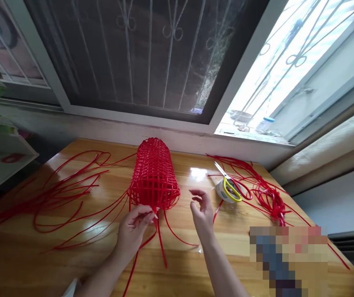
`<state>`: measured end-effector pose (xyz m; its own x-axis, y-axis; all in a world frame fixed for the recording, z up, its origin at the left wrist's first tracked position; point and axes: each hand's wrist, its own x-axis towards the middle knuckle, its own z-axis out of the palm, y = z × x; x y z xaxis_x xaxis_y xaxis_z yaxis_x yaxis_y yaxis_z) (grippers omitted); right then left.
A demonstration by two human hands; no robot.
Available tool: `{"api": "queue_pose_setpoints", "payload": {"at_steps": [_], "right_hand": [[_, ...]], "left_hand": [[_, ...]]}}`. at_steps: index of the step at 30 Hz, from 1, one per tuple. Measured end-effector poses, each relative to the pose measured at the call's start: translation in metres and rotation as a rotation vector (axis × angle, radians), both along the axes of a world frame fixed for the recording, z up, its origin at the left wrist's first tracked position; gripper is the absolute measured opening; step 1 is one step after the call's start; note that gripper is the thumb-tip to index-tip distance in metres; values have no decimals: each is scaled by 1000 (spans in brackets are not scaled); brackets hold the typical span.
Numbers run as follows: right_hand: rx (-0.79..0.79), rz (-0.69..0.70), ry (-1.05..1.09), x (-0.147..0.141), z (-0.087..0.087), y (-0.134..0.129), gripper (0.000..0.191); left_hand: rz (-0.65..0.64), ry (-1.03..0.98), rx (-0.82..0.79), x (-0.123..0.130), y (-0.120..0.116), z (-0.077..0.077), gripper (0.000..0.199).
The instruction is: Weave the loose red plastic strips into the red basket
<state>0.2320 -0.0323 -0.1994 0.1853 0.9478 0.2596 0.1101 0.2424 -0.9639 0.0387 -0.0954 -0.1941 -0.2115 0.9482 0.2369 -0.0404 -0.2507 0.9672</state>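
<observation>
A red woven basket (155,169) lies on its side on the wooden table, its near end toward me and loose strips trailing from it. At that near end, my left hand (136,225) pinches a red strip (155,212) between thumb and fingertips. To the right of the basket, my right hand (202,208) is raised above the table, fingers curved and apart from the thumb, with nothing in it. Scissors (230,183) with red and yellow handles rest on a small white tub (223,192), beyond my right hand.
Long loose red strips (62,185) spread over the left of the wooden table (177,264). A bundle of red strips (272,202) lies at the right. Behind the table stand a wall and a barred window (152,57). Part of the lower right is pixelated.
</observation>
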Motion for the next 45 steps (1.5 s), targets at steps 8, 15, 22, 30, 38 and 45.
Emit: {"api": "queue_pose_setpoints", "payload": {"at_steps": [8,15,22,30,38,45], "right_hand": [[-63,866,-22,-32,45,-57,12],[-518,990,416,-44,16,-48,34],[-390,993,418,-18,37,-45,31],[-251,705,83,-32,37,-41,25],[-59,361,-369,-37,27,-34,17],[-32,327,-543,-45,42,-39,21]], "left_hand": [[-61,-272,-41,4,-8,21,17],[-82,172,11,-10,-8,16,22],[44,665,81,-18,-1,1,31],[-8,717,-83,-11,12,10,40],[-8,675,-205,-6,22,24,33],[39,627,-240,-3,23,23,31]]}}
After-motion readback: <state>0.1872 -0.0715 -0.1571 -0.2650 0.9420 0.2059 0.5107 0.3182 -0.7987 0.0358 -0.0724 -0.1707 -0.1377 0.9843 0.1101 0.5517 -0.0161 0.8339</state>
